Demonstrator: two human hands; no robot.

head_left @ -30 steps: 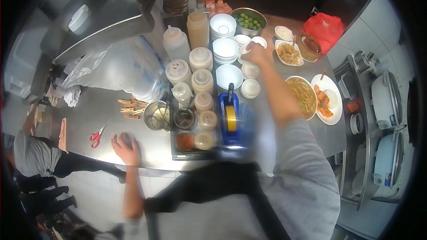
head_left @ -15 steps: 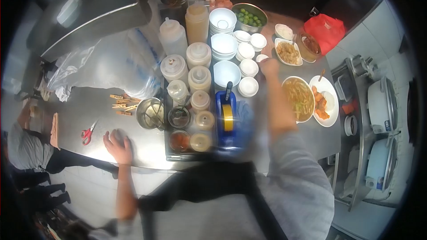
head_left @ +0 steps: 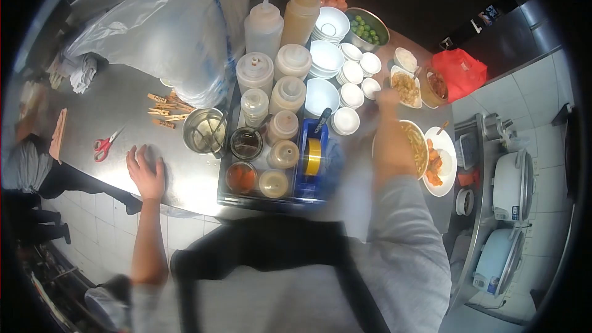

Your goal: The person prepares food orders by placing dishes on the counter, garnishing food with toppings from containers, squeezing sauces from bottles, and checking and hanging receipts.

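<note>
My left hand (head_left: 147,174) lies flat on the steel counter (head_left: 197,202) with its fingers spread, right of the red-handled scissors (head_left: 103,147). My right hand (head_left: 386,102) is blurred over the counter, close to a small white dish (head_left: 370,88) beside the stacks of small dishes (head_left: 352,72). Whether it grips anything is hidden. Under my right forearm sits a bowl of soup (head_left: 414,148), partly covered, with an oval plate of food (head_left: 439,161) to its right. A square dish of food (head_left: 405,89) stands just beyond my right hand.
A black tray (head_left: 245,202) of squeeze bottles and jars and a blue tape dispenser (head_left: 307,191) stand between my hands. Behind are white bowls (head_left: 327,56), a bowl of green fruit (head_left: 367,28) and a red bag (head_left: 459,74). A metal pot (head_left: 204,131) and clothespins (head_left: 166,111) lie left. A person (head_left: 28,163) stands far left.
The view has shifted. My right hand has moved from the stacks of small dishes toward the right, and a small white dish now stands apart by them. My left hand stays flat on the counter.
</note>
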